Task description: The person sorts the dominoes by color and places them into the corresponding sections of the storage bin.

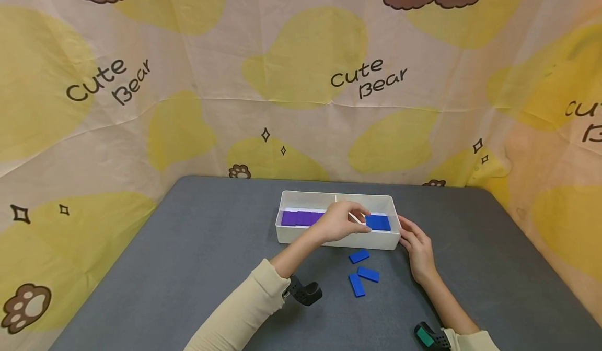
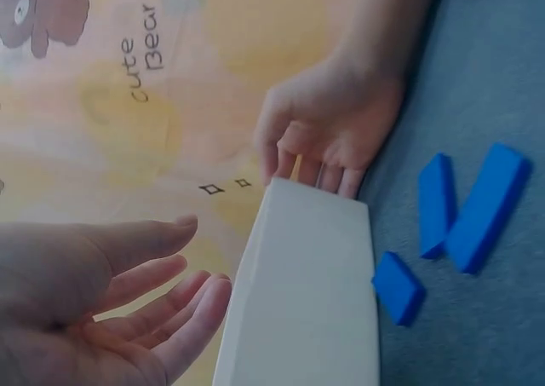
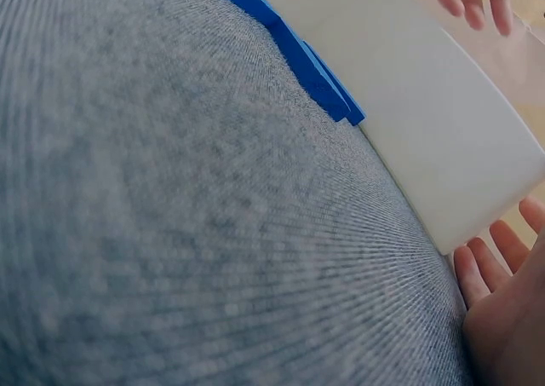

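Note:
A white two-part box point(image 1: 338, 238) holds purple blocks point(image 1: 300, 218) in its left compartment and blue blocks point(image 1: 379, 222) in its right one. Above the divider and the right compartment is my left hand point(image 1: 342, 220). Its fingers point(image 2: 170, 313) and thumb are apart and loosely bent, with nothing seen between them in the left wrist view. My right hand point(image 1: 418, 250) rests its fingertips against the box's right end, fingers fairly straight. In front of the box, blue blocks lie on the table: one block point(image 1: 359, 256) nearest the box, a second block point(image 1: 368, 274), and a third block point(image 1: 356, 285).
The grey table point(image 1: 211, 257) extends around the box on all sides. Behind it hangs a printed cloth point(image 1: 301, 69) with bears and yellow patches. Black bands point(image 1: 304, 291) sit on both wrists.

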Action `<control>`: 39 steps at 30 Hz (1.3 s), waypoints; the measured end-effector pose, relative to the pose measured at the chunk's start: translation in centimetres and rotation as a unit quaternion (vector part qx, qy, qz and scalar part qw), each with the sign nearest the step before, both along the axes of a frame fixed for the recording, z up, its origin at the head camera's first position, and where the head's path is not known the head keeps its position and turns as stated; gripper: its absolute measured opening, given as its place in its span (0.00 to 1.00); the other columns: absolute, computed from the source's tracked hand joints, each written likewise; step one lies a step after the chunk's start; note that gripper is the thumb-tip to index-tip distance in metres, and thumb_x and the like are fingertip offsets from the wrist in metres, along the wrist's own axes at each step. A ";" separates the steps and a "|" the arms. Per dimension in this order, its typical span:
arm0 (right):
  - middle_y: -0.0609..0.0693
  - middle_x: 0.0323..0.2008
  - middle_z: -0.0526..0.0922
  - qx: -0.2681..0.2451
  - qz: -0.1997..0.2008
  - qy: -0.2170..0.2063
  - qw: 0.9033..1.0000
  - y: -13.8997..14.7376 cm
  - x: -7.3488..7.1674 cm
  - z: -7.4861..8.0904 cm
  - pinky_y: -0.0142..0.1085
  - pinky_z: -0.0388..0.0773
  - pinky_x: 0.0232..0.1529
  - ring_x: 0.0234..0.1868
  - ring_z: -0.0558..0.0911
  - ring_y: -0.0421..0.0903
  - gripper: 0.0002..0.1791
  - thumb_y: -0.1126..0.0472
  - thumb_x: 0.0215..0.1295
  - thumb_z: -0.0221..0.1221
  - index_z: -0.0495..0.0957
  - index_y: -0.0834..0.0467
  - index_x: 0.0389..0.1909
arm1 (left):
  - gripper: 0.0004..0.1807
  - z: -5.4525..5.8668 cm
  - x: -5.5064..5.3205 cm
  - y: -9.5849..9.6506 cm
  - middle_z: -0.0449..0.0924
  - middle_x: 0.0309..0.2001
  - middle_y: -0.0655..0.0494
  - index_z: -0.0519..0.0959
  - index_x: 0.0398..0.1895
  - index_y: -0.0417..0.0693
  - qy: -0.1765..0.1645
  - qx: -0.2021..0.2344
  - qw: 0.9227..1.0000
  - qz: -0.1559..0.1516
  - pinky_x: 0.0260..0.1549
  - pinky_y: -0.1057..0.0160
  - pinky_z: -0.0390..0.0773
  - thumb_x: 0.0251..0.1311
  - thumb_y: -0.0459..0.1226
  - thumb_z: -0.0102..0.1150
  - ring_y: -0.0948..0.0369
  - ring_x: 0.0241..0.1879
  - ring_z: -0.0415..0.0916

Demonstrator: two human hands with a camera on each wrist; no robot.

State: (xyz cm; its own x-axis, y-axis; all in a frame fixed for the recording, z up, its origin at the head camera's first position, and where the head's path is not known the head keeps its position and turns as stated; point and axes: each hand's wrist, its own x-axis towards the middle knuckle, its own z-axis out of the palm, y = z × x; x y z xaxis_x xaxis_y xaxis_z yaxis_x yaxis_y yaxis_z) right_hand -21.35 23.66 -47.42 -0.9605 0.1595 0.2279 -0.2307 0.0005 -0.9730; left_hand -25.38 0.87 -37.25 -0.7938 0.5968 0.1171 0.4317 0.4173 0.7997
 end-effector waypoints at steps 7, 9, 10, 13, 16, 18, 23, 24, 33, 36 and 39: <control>0.34 0.54 0.80 0.007 0.002 -0.001 1.000 0.1 0.0 0.0 0.21 0.78 0.53 0.56 0.79 0.32 0.25 0.66 0.82 0.44 0.66 0.77 0.72 | 0.17 -1.4 2.1 -0.7 0.88 0.44 0.44 0.86 0.53 0.35 -0.001 0.027 1.000 0.005 0.37 0.73 0.81 0.63 0.33 0.73 0.56 0.41 0.87; 0.33 0.54 0.81 0.005 0.004 0.002 1.000 0.1 -0.1 0.0 0.21 0.78 0.53 0.56 0.79 0.32 0.25 0.67 0.82 0.44 0.66 0.77 0.72 | 0.17 -2.0 2.6 -0.9 0.88 0.42 0.45 0.86 0.53 0.34 -0.007 0.039 0.999 0.010 0.37 0.73 0.81 0.62 0.33 0.73 0.58 0.40 0.86; 0.32 0.54 0.81 0.004 0.005 0.004 1.000 0.1 -0.1 0.0 0.21 0.78 0.53 0.56 0.79 0.32 0.25 0.67 0.82 0.44 0.65 0.77 0.72 | 0.17 -2.4 2.9 -1.0 0.88 0.42 0.45 0.86 0.53 0.35 -0.011 0.044 0.999 0.013 0.36 0.73 0.80 0.62 0.33 0.73 0.60 0.39 0.86; 0.32 0.54 0.81 0.002 0.007 0.007 1.000 0.1 -0.1 0.0 0.21 0.78 0.53 0.56 0.80 0.32 0.25 0.67 0.82 0.44 0.65 0.78 0.72 | 0.17 -3.4 3.5 -1.2 0.88 0.41 0.46 0.86 0.52 0.35 -0.023 0.056 0.998 0.017 0.35 0.73 0.80 0.62 0.33 0.74 0.63 0.38 0.84; 0.32 0.54 0.81 0.001 0.007 0.008 1.000 0.1 -0.1 0.0 0.21 0.78 0.53 0.55 0.80 0.32 0.25 0.67 0.82 0.44 0.65 0.78 0.72 | 0.17 -4.4 4.1 -1.4 0.88 0.42 0.43 0.86 0.53 0.34 -0.030 0.063 0.997 0.016 0.34 0.75 0.79 0.62 0.32 0.74 0.66 0.36 0.82; 0.32 0.54 0.81 0.000 0.007 0.007 1.000 0.1 -0.1 0.0 0.21 0.78 0.53 0.56 0.79 0.32 0.25 0.67 0.82 0.44 0.65 0.78 0.72 | 0.18 -5.0 4.5 -1.5 0.87 0.42 0.40 0.85 0.53 0.31 -0.037 0.069 0.997 0.012 0.33 0.76 0.78 0.60 0.30 0.75 0.68 0.34 0.82; 0.31 0.54 0.81 0.004 0.006 0.005 1.000 0.1 0.0 0.0 0.21 0.77 0.53 0.56 0.79 0.32 0.25 0.67 0.82 0.44 0.65 0.77 0.72 | 0.21 -6.4 5.0 -1.8 0.86 0.39 0.40 0.84 0.52 0.29 -0.055 0.069 0.996 0.018 0.31 0.77 0.78 0.55 0.27 0.78 0.71 0.30 0.80; 0.31 0.54 0.81 0.005 0.006 0.005 1.000 0.1 0.0 0.0 0.20 0.77 0.53 0.56 0.79 0.31 0.25 0.67 0.82 0.44 0.65 0.77 0.72 | 0.21 -6.6 5.1 -1.8 0.86 0.38 0.41 0.85 0.51 0.29 -0.058 0.066 0.996 0.021 0.31 0.76 0.79 0.54 0.27 0.79 0.72 0.30 0.79; 0.31 0.54 0.80 0.010 0.003 0.001 1.000 0.1 0.0 0.0 0.20 0.77 0.53 0.56 0.79 0.31 0.25 0.66 0.83 0.44 0.66 0.77 0.72 | 0.23 -7.8 5.8 -1.8 0.81 0.32 0.56 0.86 0.47 0.35 -0.072 0.029 0.996 0.044 0.33 0.75 0.76 0.47 0.31 0.84 0.73 0.28 0.73; 0.31 0.54 0.80 0.010 0.001 -0.001 1.000 0.1 0.0 0.0 0.20 0.77 0.53 0.56 0.79 0.31 0.25 0.66 0.82 0.44 0.66 0.77 0.72 | 0.23 -7.9 6.0 -1.7 0.78 0.32 0.60 0.85 0.44 0.37 -0.069 0.018 0.996 0.045 0.33 0.75 0.73 0.45 0.31 0.86 0.73 0.28 0.71; 0.31 0.53 0.80 0.009 0.002 0.000 1.000 0.1 0.0 0.0 0.20 0.77 0.53 0.55 0.79 0.31 0.25 0.66 0.82 0.44 0.66 0.77 0.72 | 0.24 -8.1 6.0 -1.7 0.74 0.31 0.62 0.84 0.42 0.39 -0.054 -0.002 0.998 0.036 0.33 0.75 0.70 0.43 0.33 0.87 0.73 0.29 0.67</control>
